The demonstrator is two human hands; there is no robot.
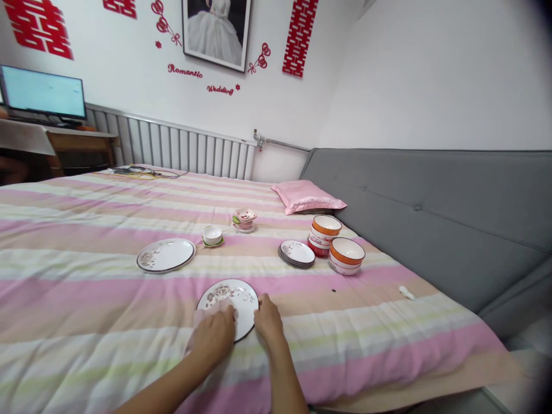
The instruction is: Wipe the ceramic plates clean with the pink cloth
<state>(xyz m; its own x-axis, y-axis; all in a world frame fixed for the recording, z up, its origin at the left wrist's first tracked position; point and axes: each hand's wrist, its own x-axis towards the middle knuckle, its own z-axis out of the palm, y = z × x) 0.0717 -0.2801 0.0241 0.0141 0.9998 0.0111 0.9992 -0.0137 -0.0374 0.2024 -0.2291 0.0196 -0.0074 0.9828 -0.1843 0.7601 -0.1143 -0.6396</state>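
Note:
A round white plate with a dark rim and brown flower print lies on the striped bedspread in front of me. My left hand is closed on a pale pink cloth and presses it onto the plate's left part. My right hand pinches the plate's right rim. Beyond it, a larger oval plate lies to the left. To the right are a stack of smaller plates, a stack of bowls and more orange-rimmed bowls beside it.
Small white dishes and a small patterned stack stand farther back. A pink pillow rests by the grey headboard. A crumpled white scrap lies at right. Cables lie at the far edge.

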